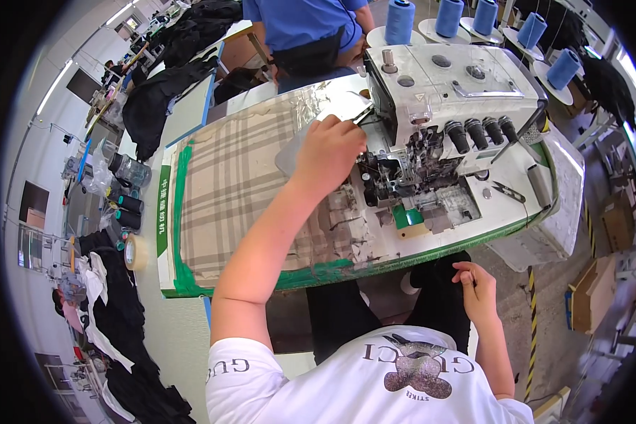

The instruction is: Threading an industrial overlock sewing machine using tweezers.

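An overlock sewing machine (466,92) stands at the right of the table, its front cover open and the loopers and threads showing. My left hand (330,152) reaches over the cloth-covered table to the left side of the machine's needle area. Its fingers are bent and closed; what they hold, if anything, is hidden. Beside those fingers lies a shiny metal part (362,113). Under the hand is a clear plastic plate (287,154). My right hand (479,293) hangs low by my right thigh, below the table edge. Its fingers are curled together, and I cannot make out anything in them.
Checked beige cloth (226,191) is fixed to the table with green tape (179,233). Thread snips (509,191) lie right of the machine. Blue thread cones (400,22) stand behind it. A person in a blue shirt (297,25) is beyond the table. A tape roll (136,252) sits left.
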### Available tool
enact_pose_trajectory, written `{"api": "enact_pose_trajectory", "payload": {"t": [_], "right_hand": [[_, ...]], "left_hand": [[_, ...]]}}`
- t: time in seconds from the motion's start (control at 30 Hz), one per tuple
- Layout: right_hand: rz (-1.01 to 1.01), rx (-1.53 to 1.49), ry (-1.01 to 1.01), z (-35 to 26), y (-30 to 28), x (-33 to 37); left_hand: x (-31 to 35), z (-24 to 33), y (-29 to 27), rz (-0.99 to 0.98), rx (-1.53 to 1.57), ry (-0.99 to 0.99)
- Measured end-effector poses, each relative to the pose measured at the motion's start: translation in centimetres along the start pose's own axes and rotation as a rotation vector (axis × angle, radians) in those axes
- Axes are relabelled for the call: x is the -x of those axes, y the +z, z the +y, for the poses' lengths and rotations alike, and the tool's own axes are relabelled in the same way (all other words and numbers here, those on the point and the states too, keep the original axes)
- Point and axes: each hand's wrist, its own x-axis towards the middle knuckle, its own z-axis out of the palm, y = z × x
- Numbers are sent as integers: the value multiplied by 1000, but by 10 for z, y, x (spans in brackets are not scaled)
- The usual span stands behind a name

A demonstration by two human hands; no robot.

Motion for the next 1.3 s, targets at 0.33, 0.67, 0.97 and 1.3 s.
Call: {"api": "enact_pose_trajectory", "payload": {"t": [0.33,0.67,0.97,1.3], "right_hand": [[-13,18,5,-7,2,-7],[2,39,25,-2,1,-5],[-6,53,42,-3,5,-7],[61,258,192,-5,1,-5]], "left_hand": [[-58,-60,-8,-413,629,-387],[-84,-125,-39,-665,388,-251],[-54,-192,-16,-232,-204,-53],[31,-231,-68,-27,-793,-769]]}}
